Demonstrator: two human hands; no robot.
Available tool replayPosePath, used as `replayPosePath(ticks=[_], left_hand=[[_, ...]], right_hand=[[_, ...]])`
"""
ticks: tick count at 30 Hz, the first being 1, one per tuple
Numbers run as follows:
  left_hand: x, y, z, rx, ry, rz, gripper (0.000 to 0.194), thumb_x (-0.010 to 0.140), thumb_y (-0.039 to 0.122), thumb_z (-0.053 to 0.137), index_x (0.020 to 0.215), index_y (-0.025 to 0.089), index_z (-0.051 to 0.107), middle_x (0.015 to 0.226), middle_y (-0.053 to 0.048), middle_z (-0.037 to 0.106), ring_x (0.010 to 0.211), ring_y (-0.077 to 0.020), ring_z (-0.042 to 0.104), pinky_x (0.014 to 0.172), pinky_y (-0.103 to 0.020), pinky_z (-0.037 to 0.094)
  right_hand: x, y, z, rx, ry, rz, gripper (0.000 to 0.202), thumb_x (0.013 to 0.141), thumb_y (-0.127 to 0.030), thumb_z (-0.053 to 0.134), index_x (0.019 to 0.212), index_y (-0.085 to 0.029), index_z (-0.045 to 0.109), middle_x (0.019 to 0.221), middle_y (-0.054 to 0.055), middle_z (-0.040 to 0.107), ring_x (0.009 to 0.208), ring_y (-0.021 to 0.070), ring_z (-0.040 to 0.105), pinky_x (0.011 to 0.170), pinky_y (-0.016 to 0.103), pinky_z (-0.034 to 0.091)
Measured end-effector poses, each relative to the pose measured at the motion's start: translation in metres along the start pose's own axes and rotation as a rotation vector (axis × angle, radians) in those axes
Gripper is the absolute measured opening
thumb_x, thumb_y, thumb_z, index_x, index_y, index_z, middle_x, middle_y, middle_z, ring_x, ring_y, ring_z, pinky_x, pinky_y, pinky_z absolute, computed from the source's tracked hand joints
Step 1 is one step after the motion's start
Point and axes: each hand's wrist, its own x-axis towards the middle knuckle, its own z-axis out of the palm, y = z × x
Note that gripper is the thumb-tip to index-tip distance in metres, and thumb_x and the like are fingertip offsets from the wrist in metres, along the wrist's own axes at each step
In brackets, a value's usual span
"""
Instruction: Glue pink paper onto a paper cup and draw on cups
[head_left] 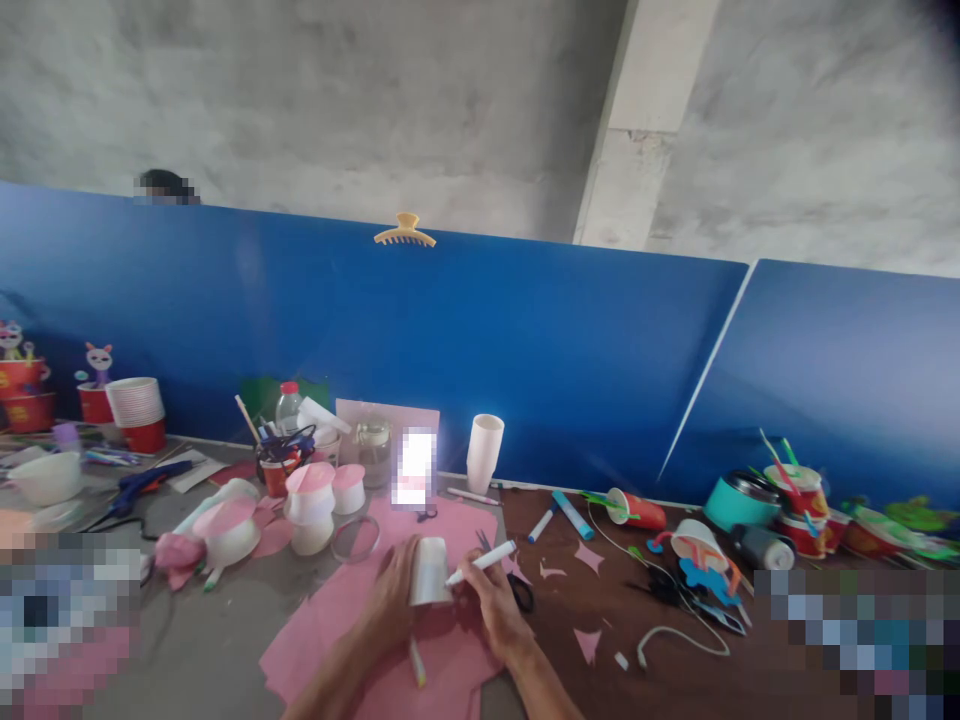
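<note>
My left hand (391,592) grips a white paper cup (430,572) by its left side, just above sheets of pink paper (322,640). In my right hand (489,605) is a white marker (491,557), held like a pen, its lower tip at the cup's right side. Whether the tip touches the cup, I cannot tell. Black-handled scissors (523,595) lie right beside my right hand. Below the cup, another marker (418,664) with a yellow-green end rests on the pink paper.
A stack of white cups (486,447) stands by the blue partition (540,350), behind a phone-like bright screen (416,465). Pink-topped cups (311,490) and a roll of tape (355,540) sit left. Blue markers (572,514), pink scraps (589,557) and a white cable (682,635) lie right.
</note>
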Motion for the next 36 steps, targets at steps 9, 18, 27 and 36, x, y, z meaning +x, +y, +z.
replayPosePath(ticks=[9,18,27,36], left_hand=[[-0.0004,-0.0023,0.0022,-0.033,-0.009,-0.004,0.061,0.090,0.028,0.051,0.149,0.017,0.042,0.119,-0.020,0.071,0.107,-0.0356,0.070,0.090,-0.051,0.062],[0.0010,-0.0027,0.0035,0.007,0.087,0.110,0.073,0.091,0.022,0.047,0.159,0.024,0.018,0.115,-0.017,0.071,0.100,-0.0342,0.073,0.083,-0.046,0.063],[-0.0007,-0.0053,0.0026,0.040,0.016,0.119,0.065,0.089,0.021,0.049,0.152,0.017,0.033,0.119,-0.022,0.070,0.105,-0.0379,0.071,0.088,-0.052,0.060],[-0.0025,0.0030,0.0002,0.074,-0.058,0.015,0.070,0.079,0.014,0.051,0.148,0.016,0.041,0.126,-0.018,0.069,0.117,-0.0357,0.067,0.099,-0.049,0.056]], right_hand=[[-0.0027,-0.0055,0.0016,0.019,-0.038,-0.008,0.042,0.068,-0.059,0.080,0.064,-0.023,0.058,0.057,-0.001,0.059,0.055,0.0170,0.052,0.056,0.029,0.041],[-0.0020,-0.0032,0.0007,0.035,-0.067,0.015,0.045,0.069,-0.061,0.080,0.062,-0.023,0.058,0.056,-0.001,0.058,0.052,0.0157,0.049,0.055,0.029,0.039],[-0.0018,-0.0033,-0.0001,0.001,-0.059,0.028,0.046,0.067,-0.062,0.079,0.061,-0.023,0.058,0.056,-0.001,0.056,0.053,0.0152,0.047,0.055,0.028,0.039],[-0.0025,-0.0082,0.0020,-0.095,-0.073,-0.106,0.056,0.069,-0.074,0.073,0.064,-0.021,0.057,0.058,-0.003,0.050,0.057,0.0138,0.044,0.056,0.027,0.039]])
